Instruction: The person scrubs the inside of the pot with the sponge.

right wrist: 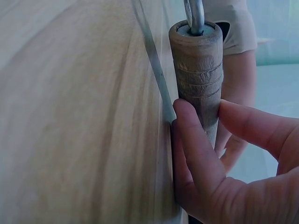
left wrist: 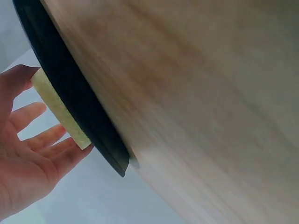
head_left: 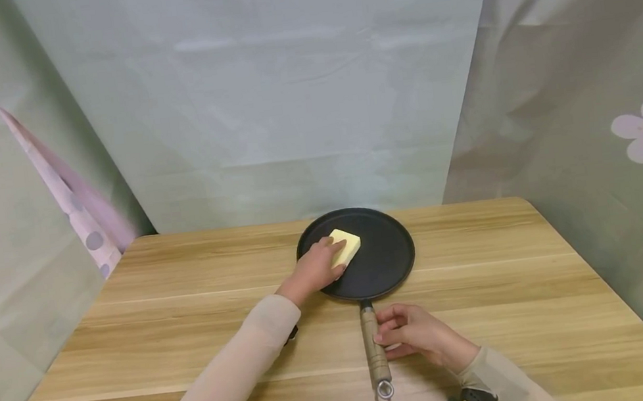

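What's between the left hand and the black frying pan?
A pale yellow sponge lies between the left hand and the black frying pan, shown in the left wrist view.

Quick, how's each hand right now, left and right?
Left hand: holding the yellow sponge on the black frying pan.
Right hand: pinching the pan's wooden handle.

Downward head view, wrist close-ups, shared pan (head_left: pixel 383 249)
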Tool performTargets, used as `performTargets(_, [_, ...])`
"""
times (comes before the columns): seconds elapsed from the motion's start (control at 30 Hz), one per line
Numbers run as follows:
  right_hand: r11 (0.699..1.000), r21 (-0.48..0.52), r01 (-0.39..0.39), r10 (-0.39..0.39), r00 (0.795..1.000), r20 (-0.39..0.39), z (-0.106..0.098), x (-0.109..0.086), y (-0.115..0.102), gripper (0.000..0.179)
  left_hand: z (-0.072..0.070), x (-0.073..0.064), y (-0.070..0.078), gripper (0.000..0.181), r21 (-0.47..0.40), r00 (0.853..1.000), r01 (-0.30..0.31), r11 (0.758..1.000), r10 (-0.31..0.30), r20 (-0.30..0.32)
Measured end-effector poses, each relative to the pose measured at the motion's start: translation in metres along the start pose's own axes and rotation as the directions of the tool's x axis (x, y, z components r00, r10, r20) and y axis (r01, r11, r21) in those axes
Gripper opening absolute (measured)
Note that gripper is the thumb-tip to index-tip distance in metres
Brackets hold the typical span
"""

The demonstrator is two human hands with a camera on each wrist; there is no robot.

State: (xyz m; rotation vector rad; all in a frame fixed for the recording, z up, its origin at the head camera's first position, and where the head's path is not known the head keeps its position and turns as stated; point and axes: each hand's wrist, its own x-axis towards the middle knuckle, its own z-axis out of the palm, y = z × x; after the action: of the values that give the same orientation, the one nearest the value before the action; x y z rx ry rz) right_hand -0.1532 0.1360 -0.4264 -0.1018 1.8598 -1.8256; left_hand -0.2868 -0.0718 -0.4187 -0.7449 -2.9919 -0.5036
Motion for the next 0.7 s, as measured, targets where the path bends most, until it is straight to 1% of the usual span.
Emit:
performTargets(0.17, [1.0, 0.003, 0.002, -0.002, 1.0, -0.002, 0.0008, -0.0002, -0.0008, 0.044, 0.0025, 0.0008, 0.0014, 0.052, 0.031, 0.999, 0.011, 0.999, -0.012, 0.033])
performTargets(0.33, [1.0, 0.01, 0.007, -0.006, 1.0, -0.003, 0.0004, -0.0007, -0.0007, 0.044, 0.0011, 0.0005, 0.0062, 0.051, 0.06, 0.998, 0.023, 0.998, -0.027, 0.059])
performTargets(0.5, [1.0, 0.02, 0.012, -0.012, 1.0, -0.009, -0.0001, -0.0001, -0.0009, 0.041, -0.0019, -0.0009, 0.0093, 0.051, 0.08, 0.997, -0.011, 0.997, 0.005, 0.083])
performTargets(0.7, [1.0, 0.023, 0.012, -0.011, 1.0, -0.005, -0.0004, -0.0003, -0.0008, 0.04, -0.0004, -0.0042, 0.0089, 0.051, 0.088, 0.995, -0.059, 0.994, 0.052, 0.081])
